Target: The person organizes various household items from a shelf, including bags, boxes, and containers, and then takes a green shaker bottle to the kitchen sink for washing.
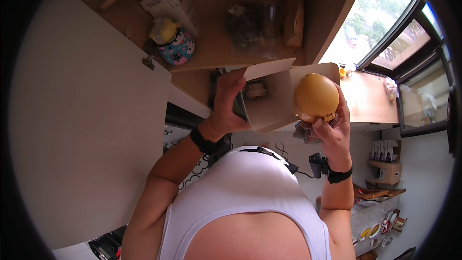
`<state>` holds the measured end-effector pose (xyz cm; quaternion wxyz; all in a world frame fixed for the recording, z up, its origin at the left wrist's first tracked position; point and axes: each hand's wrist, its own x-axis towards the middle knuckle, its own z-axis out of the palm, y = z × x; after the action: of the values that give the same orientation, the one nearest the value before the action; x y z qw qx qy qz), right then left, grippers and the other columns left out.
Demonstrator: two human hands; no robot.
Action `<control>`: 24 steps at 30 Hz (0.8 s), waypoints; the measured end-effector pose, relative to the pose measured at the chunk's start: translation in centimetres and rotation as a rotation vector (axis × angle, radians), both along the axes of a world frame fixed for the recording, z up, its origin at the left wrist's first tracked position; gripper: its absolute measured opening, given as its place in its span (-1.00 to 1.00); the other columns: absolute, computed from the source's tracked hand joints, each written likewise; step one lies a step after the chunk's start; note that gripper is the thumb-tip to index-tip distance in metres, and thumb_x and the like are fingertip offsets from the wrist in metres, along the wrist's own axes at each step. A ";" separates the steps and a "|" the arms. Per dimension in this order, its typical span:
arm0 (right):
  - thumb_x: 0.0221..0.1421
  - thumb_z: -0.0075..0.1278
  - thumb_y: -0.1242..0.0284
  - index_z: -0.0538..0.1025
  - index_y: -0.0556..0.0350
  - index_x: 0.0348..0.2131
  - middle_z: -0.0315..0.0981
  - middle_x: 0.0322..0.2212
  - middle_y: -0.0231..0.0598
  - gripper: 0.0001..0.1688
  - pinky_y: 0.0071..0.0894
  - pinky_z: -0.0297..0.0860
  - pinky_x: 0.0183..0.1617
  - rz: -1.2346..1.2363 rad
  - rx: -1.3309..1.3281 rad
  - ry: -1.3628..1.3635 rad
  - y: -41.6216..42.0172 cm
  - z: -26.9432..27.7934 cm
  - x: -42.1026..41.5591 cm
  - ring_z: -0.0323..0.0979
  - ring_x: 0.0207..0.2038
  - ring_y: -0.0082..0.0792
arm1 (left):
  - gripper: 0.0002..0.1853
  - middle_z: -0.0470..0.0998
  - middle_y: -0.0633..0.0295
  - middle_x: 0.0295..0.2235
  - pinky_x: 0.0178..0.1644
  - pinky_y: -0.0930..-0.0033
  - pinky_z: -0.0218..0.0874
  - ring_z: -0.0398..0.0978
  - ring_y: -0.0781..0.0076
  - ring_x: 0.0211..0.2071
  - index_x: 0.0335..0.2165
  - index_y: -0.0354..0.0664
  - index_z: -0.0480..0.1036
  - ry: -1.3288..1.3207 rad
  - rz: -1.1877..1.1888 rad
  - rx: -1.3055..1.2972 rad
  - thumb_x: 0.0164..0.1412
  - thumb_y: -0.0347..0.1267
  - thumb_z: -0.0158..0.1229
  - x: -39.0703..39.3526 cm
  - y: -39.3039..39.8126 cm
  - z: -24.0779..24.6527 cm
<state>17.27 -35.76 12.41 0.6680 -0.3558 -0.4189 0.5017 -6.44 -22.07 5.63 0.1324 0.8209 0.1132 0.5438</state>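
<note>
My left hand (230, 104) grips the left side of an open cardboard box (272, 101), its thumb and fingers spread along the edge. The box mouth faces me with flaps raised, and a small pale object (255, 89) shows at the bottom. In my right hand (334, 130) is a round yellow lid (317, 95) with a latch at its near edge; whatever is beneath it is hidden. A crumpled greyish-brown cloth (307, 132) is bunched under the lid, against the same hand. The lid overlaps the box's right flap in view; I cannot tell whether they touch.
Beyond the box, a wooden cupboard shelf (213, 56) holds a patterned bottle (177, 48), a white carton (173, 5) and a red-lidded jar (269, 14). An open cabinet door (90, 122) stands at left. A window (375, 25) and wooden counter (371, 97) lie right.
</note>
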 end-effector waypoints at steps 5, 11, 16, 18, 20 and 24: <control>0.09 0.36 0.07 0.24 0.23 0.26 0.49 -0.16 -0.28 0.00 -0.64 0.46 -0.30 0.010 0.006 -0.065 -0.1 -0.8 0.7 0.48 -0.35 -0.57 | 0.33 0.25 -0.06 0.17 0.20 0.07 0.23 0.33 0.04 0.16 0.36 -0.14 0.04 0.055 -0.005 0.023 -0.30 -0.21 0.71 -0.1 0.4 -0.3; 0.35 -0.20 -0.25 0.44 0.42 0.01 0.47 -0.51 -0.22 -0.06 -0.67 0.22 -0.57 0.075 -0.048 0.046 0.3 -0.9 0.1 0.31 -0.59 -0.61 | 0.28 0.28 -0.05 0.24 0.24 0.05 0.17 0.31 -0.01 0.19 0.34 -0.13 0.12 0.094 0.054 -0.096 -0.35 -0.25 0.68 -0.2 0.5 -1.0; 0.25 -0.62 -0.48 0.56 0.48 -0.30 0.36 -0.71 -0.29 0.28 -0.62 0.12 -0.69 0.047 -0.337 0.126 1.3 -0.7 -0.2 0.16 -0.71 -0.61 | 0.29 0.31 -0.01 0.19 0.23 0.06 0.17 0.30 0.00 0.16 0.33 -0.16 0.16 0.090 0.031 -0.308 -0.42 -0.27 0.68 0.8 0.4 -1.9; 0.22 -0.61 -0.51 0.55 0.46 -0.27 0.43 -0.69 -0.21 0.29 -0.64 0.12 -0.71 0.079 -0.360 0.113 1.2 -1.5 0.9 0.18 -0.74 -0.63 | 0.30 0.31 0.01 0.18 0.24 0.06 0.17 0.30 0.00 0.17 0.32 -0.16 0.16 0.066 0.003 -0.393 -0.43 -0.30 0.68 1.0 0.2 -2.5; 0.25 -0.53 -0.46 0.44 0.39 -0.02 0.52 -0.57 -0.13 0.18 -0.61 0.19 -0.63 0.153 -0.302 0.095 0.9 -2.0 1.6 0.23 -0.68 -0.59 | 0.30 0.31 0.01 0.17 0.24 0.07 0.17 0.30 0.00 0.16 0.32 -0.16 0.16 0.054 -0.004 -0.411 -0.45 -0.33 0.68 1.3 -0.1 -2.6; 0.25 0.03 -0.12 0.28 0.12 0.25 0.59 -0.42 -0.05 -0.13 -0.63 0.18 -0.60 0.283 -0.149 0.123 0.8 -4.0 3.0 0.26 -0.64 -0.61 | 0.31 0.31 0.02 0.16 0.25 0.09 0.18 0.30 0.00 0.16 0.32 -0.17 0.17 0.078 0.009 -0.346 -0.48 -0.40 0.66 1.9 -0.7 -1.1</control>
<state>20.27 -34.99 8.44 0.5871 -0.3103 -0.3847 0.6411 -4.53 -22.73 4.49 0.2647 0.8059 0.2138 0.4845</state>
